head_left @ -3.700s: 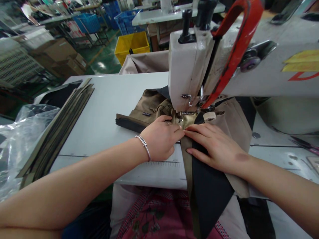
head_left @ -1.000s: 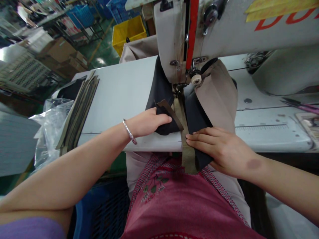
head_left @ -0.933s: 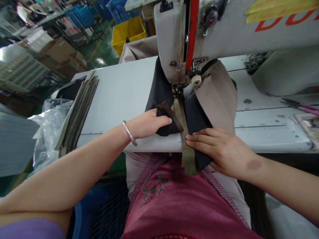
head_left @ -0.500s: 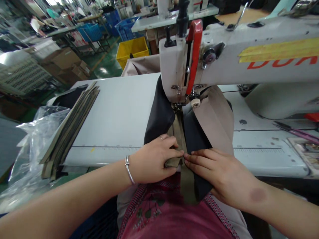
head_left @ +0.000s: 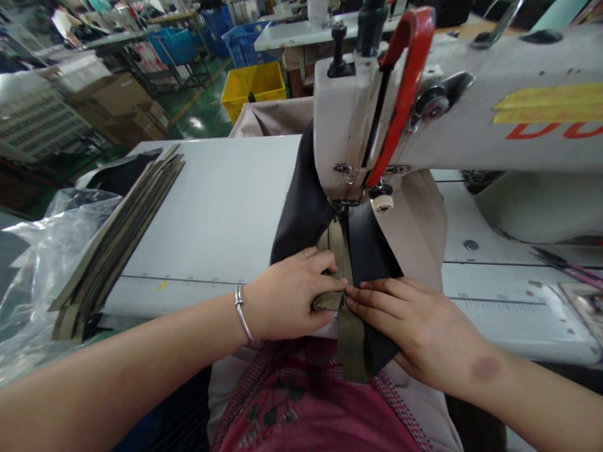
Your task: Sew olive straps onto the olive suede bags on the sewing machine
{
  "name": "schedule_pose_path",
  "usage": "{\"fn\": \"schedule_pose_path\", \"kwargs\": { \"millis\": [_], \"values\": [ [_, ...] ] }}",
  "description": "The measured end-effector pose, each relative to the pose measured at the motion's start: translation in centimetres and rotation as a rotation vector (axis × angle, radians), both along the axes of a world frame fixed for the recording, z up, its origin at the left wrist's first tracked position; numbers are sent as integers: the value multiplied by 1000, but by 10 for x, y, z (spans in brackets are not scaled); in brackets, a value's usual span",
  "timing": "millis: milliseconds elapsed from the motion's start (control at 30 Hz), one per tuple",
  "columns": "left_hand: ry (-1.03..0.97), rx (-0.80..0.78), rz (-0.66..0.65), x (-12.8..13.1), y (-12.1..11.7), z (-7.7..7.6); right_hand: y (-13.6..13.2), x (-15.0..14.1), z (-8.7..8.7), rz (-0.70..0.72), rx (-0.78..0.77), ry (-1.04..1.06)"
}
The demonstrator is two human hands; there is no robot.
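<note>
Pinching tight w/ L hand (head_left: pixel 289 298): narrow grip, holding a folded olive piece (head_left: pixel 328 301) btwn thumb & fingers, right at the front edge of the desk (head_left: pixel 226 194). Resting w/ R hand (head_left: pixel 421 320) on the dark cloth (head_left: pixel 372 245), fingers together, tips meeting those of the L hand over a long olive strip (head_left: pixel 351 345). Can't tell re: R grip, whether pinching cloth or only pressing, w/ thumb out of sight. Following that strip: down from the presser foot (head_left: pixel 343 210), btwn both hands, then hanging past the desk edge. Lying just R of the dark cloth: beige cloth (head_left: pixel 419 213). Looming above: white sewing machine (head_left: pixel 336 138) w/ red lever (head_left: pixel 400 94). Far L on the desk: stack of olive strips (head_left: pixel 122 232), nr a clear plastic bag (head_left: pixel 61 220). Over R, apart from the hands: purple-handled snips (head_left: pixel 565 267). In bkgd: yellow crate (head_left: pixel 254 85).
</note>
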State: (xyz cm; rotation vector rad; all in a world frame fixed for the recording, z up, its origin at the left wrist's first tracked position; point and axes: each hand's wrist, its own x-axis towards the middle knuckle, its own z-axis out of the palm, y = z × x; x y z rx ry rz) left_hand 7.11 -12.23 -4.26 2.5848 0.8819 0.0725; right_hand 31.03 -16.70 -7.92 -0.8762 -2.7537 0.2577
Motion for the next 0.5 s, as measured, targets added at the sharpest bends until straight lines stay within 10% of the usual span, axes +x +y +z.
{"fn": "schedule_pose_path", "kwargs": {
  "millis": [500],
  "values": [
    [-58,91,-9,4,37,-3,33,-1,-2,3,41,-61]
  ]
}}
